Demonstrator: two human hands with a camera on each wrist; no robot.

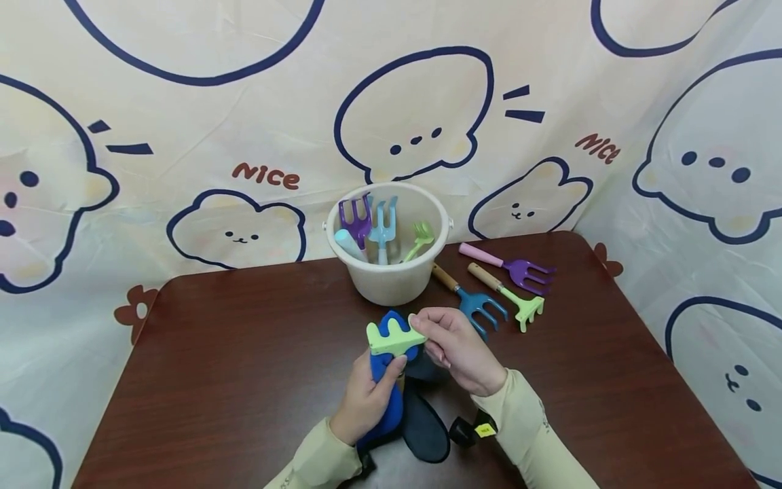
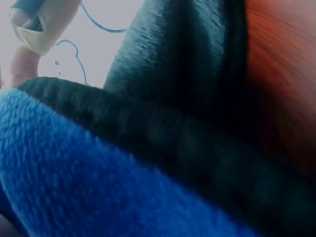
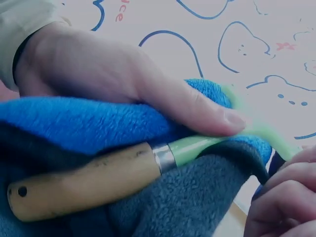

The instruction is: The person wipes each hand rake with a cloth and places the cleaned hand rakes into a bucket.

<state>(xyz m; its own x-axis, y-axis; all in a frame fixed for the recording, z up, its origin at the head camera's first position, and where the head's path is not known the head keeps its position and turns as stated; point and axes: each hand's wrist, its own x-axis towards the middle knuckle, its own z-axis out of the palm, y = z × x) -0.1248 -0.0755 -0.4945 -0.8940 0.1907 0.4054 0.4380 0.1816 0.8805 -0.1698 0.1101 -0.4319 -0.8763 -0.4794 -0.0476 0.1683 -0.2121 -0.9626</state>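
The rake [image 1: 394, 341] has smooth green tines, a metal collar and a rounded wooden handle; the cloth [image 3: 89, 126] against it is fuzzy, blue and grey. Over the table [image 1: 244, 353], my left hand [image 1: 366, 392] grips both, thumb along the neck; my right hand [image 1: 458, 346] pinches the head's end. Tines point toward the far edge, handle toward me.

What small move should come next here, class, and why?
Perhaps rub the blue cloth along the rake with the right hand: that hand pinches one end of the rake's head, cloth shows behind it, and the left hand holds both.
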